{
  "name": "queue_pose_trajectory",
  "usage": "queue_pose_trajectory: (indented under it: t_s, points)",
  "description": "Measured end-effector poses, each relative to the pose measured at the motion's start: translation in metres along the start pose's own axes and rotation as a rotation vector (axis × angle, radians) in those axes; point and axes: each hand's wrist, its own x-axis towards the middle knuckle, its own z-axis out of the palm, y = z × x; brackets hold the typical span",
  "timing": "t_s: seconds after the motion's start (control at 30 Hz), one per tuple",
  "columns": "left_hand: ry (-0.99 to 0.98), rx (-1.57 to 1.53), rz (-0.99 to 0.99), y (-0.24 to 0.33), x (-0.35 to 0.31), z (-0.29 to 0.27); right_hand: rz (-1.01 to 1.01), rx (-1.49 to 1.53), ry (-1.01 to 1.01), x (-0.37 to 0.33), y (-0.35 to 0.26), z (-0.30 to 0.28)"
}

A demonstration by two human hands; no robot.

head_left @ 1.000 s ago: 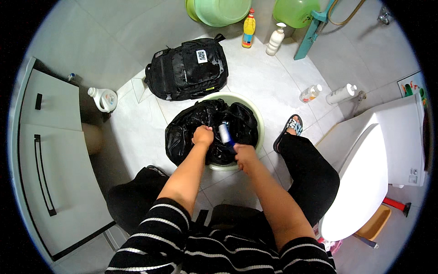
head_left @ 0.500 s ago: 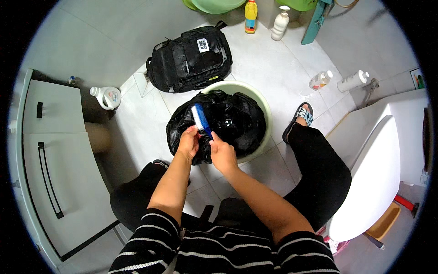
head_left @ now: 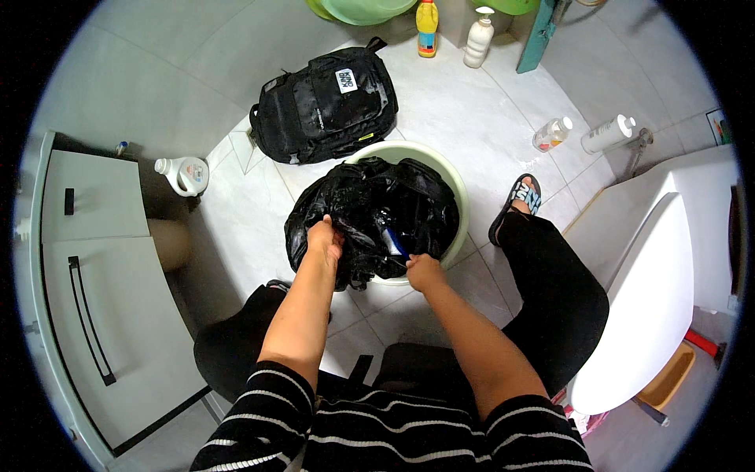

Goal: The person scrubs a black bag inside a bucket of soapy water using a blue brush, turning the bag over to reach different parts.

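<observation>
A wet, shiny black bag (head_left: 314, 206) is heaped in a pale green basin (head_left: 458, 189) on the floor, spilling over its left rim. My left hand (head_left: 324, 241) is closed on the bag's near left part, thumb up. In my right hand (head_left: 425, 273), at the basin's near right side, is the handle of a blue scrubbing brush (head_left: 395, 242) with white bristles. The brush head is down in the middle of the basin against the dark, wet material, and partly hidden there.
Beyond the basin a black backpack (head_left: 326, 102) lies on the tiles. A white jug (head_left: 185, 176) stands left, by a cabinet (head_left: 118, 315). Yellow (head_left: 427, 30) and white pump (head_left: 478, 39) bottles stand at the back. Right are two more bottles (head_left: 553, 134) and a toilet (head_left: 637, 307).
My right hand has moved right, taking the brush down from in front of my left hand into the basin. My left hand has let the bristles go and now grips the bag.
</observation>
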Motion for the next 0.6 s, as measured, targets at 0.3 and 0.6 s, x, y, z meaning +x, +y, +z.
queue_pose_trajectory:
  t_s: [0.3,0.6]
  points:
    - [-0.183,-0.017,0.001,-0.010,0.037,-0.021,-0.514,-0.920,-0.183,0.031,-0.031,-0.049]
    - [-0.135,0.148,0.009,-0.003,0.023,-0.010,-0.472,-0.895,-0.255,0.063,-0.041,-0.040]
